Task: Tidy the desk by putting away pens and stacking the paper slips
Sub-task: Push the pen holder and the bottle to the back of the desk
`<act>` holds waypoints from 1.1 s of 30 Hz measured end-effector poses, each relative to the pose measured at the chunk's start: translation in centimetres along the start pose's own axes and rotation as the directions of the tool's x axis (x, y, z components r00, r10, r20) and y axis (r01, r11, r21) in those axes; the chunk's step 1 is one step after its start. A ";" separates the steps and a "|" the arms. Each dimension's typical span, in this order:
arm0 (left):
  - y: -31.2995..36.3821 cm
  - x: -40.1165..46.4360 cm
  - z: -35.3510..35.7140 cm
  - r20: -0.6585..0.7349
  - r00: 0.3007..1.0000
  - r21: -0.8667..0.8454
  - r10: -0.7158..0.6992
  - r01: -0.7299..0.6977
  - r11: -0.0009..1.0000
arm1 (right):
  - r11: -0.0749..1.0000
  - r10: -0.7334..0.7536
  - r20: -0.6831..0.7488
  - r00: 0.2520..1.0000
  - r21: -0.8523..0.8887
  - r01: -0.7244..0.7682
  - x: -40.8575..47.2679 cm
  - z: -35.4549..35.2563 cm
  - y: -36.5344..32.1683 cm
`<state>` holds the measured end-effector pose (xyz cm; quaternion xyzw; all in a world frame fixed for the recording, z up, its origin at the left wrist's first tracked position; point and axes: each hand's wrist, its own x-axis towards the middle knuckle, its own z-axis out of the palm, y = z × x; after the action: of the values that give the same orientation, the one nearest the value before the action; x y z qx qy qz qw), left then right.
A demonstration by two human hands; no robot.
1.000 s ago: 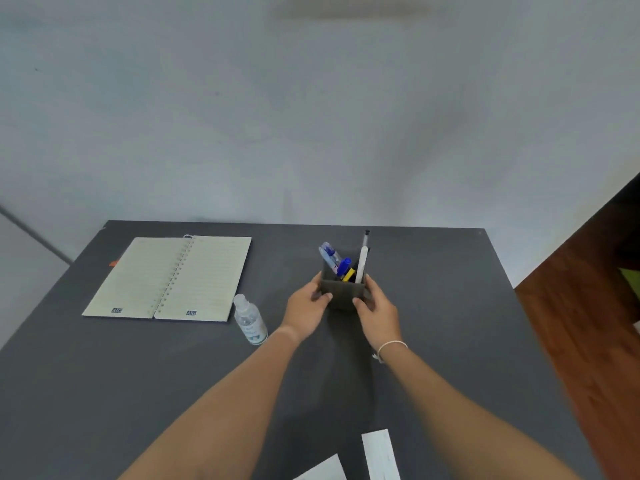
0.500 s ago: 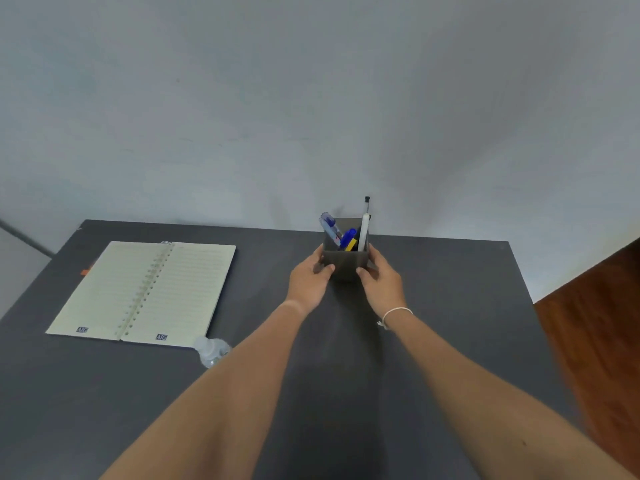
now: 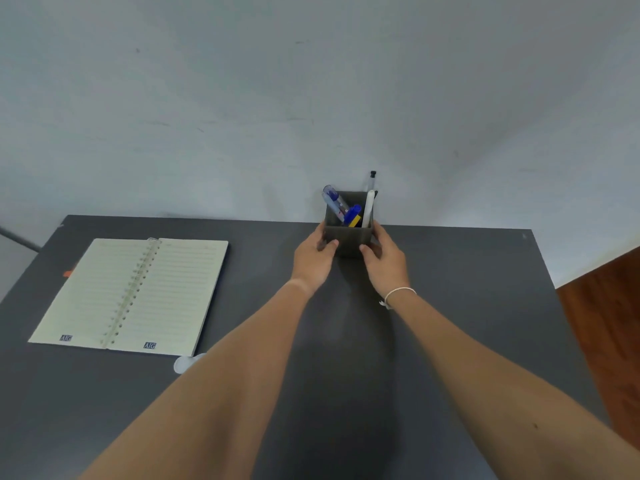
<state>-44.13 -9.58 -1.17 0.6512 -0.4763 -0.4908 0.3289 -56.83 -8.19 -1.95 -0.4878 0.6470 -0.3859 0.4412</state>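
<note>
A dark square pen holder (image 3: 348, 237) stands near the far edge of the grey desk (image 3: 467, 306), close to the wall. Several pens stick out of it: a clear blue pen (image 3: 334, 200), a blue and yellow marker (image 3: 353, 216) and a white pen (image 3: 368, 207). My left hand (image 3: 313, 258) grips the holder's left side and my right hand (image 3: 384, 259) grips its right side. No paper slips are in view.
An open spiral notebook (image 3: 138, 292) lies at the left of the desk. The cap of a small clear bottle (image 3: 183, 363) peeks out beside my left forearm. A pale wall rises behind the desk, and wooden floor (image 3: 606, 323) shows at the right.
Both hands have pushed the pen holder away from me to the desk's far edge. The view has tilted up, and the paper slips at the near edge have left the frame.
</note>
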 end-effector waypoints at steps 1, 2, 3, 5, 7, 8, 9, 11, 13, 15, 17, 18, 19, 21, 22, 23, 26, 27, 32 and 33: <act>0.1 0.1 0.0 0.005 1.000 -0.002 -0.003 0.003 1.000 | 1.000 0.002 0.003 1.000 0.002 -0.002 0.2 0.0 0.0; 0.0 0.3 0.1 0.010 1.000 -0.005 0.000 0.000 1.000 | 1.000 0.001 0.006 1.000 0.005 -0.001 0.3 0.0 0.0; 0.1 0.4 0.1 0.013 1.000 -0.006 0.001 -0.001 1.000 | 1.000 0.002 0.006 1.000 0.006 -0.002 0.4 -0.1 0.0; 0.0 0.5 0.1 0.012 1.000 -0.017 -0.006 0.006 1.000 | 1.000 0.004 0.004 1.000 0.006 -0.004 0.6 -0.2 0.0; 0.0 0.4 0.1 0.010 1.000 -0.026 -0.015 0.016 1.000 | 1.000 0.006 0.002 1.000 0.003 -0.006 0.7 -0.2 0.1; 0.0 0.4 0.2 0.011 1.000 -0.028 -0.015 0.015 0.999 | 1.000 0.005 0.004 1.000 -0.001 -0.005 0.7 -0.2 0.1; 0.0 0.3 0.2 0.014 1.000 -0.026 -0.018 0.018 0.999 | 1.000 0.005 0.009 1.000 -0.006 -0.005 0.6 -0.1 0.1; 0.2 -0.1 0.3 0.013 1.000 -0.032 -0.024 0.024 0.999 | 1.000 0.005 0.012 1.000 -0.019 -0.005 0.4 -0.1 0.0; 0.4 -0.7 0.2 -0.007 1.000 -0.017 -0.022 0.022 1.000 | 0.999 0.007 -0.002 1.000 -0.038 -0.007 0.0 -0.3 0.0; 0.4 -1.6 0.0 -0.023 1.000 -0.005 -0.015 0.015 1.000 | 0.999 -0.002 -0.016 1.000 -0.043 0.002 -0.9 -0.6 0.1; 0.1 -2.7 -0.3 -0.022 0.999 -0.023 -0.036 0.036 0.999 | 0.999 0.000 -0.022 1.000 -0.033 -0.001 -2.1 -0.9 0.3; -0.1 -3.5 -0.5 -0.019 0.999 -0.033 -0.048 0.047 0.998 | 1.000 0.005 -0.022 1.000 -0.031 -0.006 -2.7 -1.0 0.5; -0.3 -4.3 -0.6 -0.020 0.998 -0.038 -0.055 0.055 0.998 | 1.000 0.007 -0.021 1.000 -0.029 -0.007 -3.5 -1.2 0.6; -0.7 -6.1 -0.9 -0.017 0.998 -0.044 -0.060 0.059 0.997 | 1.000 0.004 -0.018 1.000 -0.022 -0.004 -5.1 -1.4 0.9; -0.8 -7.1 -1.2 -0.015 0.998 -0.046 -0.055 0.054 0.997 | 1.000 0.003 -0.016 1.000 -0.020 -0.004 -5.9 -1.5 0.9; -1.0 -8.1 -1.4 -0.012 0.998 -0.045 -0.054 0.053 0.998 | 1.000 0.004 -0.016 1.000 -0.018 -0.005 -6.8 -1.6 0.9; -2.0 -10.9 -2.5 -0.018 0.998 -0.035 -0.055 0.054 0.998 | 1.000 0.019 -0.009 1.000 0.004 -0.019 -9.7 -1.7 0.8; -2.4 -11.9 -2.9 -0.023 0.998 -0.029 -0.051 0.050 0.998 | 1.000 0.021 -0.007 1.000 0.008 -0.021 -10.6 -1.6 0.8; -4.6 -16.5 -5.0 -0.036 0.999 0.019 -0.035 0.036 0.999 | 1.000 0.002 0.006 1.000 0.009 -0.002 -14.5 -0.2 0.5; -5.2 -17.4 -5.4 -0.031 0.999 0.025 -0.039 0.039 0.999 | 1.000 -0.002 0.013 1.000 0.011 0.002 -15.2 0.2 0.4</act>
<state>-38.62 8.34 1.50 0.6718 -0.4647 -0.4811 0.3183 -54.69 6.64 0.54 -0.4887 0.6414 -0.3865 0.4476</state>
